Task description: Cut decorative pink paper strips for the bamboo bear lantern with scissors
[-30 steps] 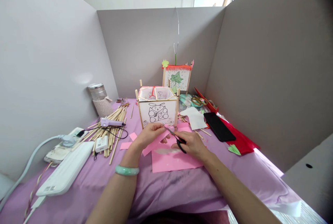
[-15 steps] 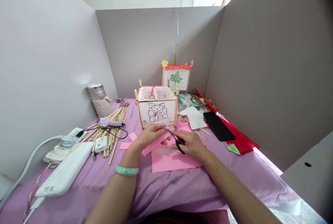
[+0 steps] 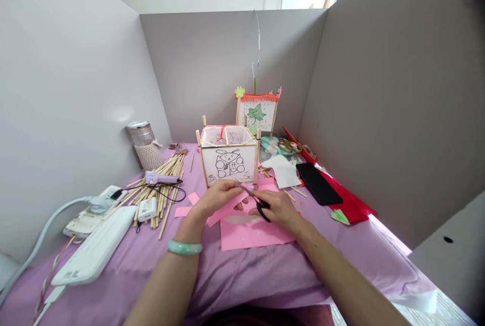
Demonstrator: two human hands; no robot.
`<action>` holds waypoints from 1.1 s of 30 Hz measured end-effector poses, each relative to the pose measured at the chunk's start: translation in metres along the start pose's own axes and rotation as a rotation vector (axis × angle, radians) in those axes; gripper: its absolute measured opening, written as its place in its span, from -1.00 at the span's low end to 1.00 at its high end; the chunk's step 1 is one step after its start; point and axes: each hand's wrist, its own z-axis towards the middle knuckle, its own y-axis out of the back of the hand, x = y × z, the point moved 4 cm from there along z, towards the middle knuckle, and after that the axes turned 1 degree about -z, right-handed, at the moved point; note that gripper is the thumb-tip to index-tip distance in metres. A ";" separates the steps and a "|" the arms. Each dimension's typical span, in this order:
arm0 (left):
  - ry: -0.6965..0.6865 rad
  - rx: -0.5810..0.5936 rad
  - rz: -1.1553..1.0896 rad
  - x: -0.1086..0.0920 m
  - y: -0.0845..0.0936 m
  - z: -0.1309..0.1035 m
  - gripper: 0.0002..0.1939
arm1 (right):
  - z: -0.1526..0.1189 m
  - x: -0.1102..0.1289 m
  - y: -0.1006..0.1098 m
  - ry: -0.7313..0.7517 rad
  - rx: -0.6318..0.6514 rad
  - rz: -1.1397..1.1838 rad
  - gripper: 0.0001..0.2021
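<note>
Between finger and thumb, my left hand (image 3: 220, 196) pinches a strip of pink paper (image 3: 224, 212). My right hand (image 3: 278, 211) is closed around the black handles of a pair of scissors (image 3: 262, 211), whose blades point up and left and cross the strip's upper end. Whether the blades are fully closed I cannot tell. Under both hands lies a larger sheet of pink paper (image 3: 250, 239) on the purple cloth. Just behind them stands a square paper lantern (image 3: 231, 161) with a stick frame and a rabbit drawing.
Left are bundled wooden sticks (image 3: 166, 192), a lilac glue gun (image 3: 162, 178), a white power strip (image 3: 96, 245) and a bottle (image 3: 144, 144). A second lantern (image 3: 257, 113) stands behind. On the right lie a black phone (image 3: 318, 183), red material (image 3: 352, 199) and gold-handled scissors (image 3: 288, 146).
The scissors have shifted very slightly, with the blade tips a little further left. Both hands stay in nearly the same place, and the pink strip remains held.
</note>
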 end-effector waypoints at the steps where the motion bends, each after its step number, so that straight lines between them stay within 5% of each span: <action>1: -0.003 -0.001 0.002 0.000 0.000 0.000 -0.72 | 0.000 0.000 0.000 -0.002 0.003 0.003 -0.58; 14: -0.037 -0.122 -0.020 0.003 0.010 0.003 -0.67 | 0.000 0.001 0.002 -0.033 0.010 0.001 -0.54; 33: -0.051 -0.111 0.000 0.003 0.010 0.003 -0.67 | -0.001 -0.001 0.001 -0.007 0.004 -0.014 -0.56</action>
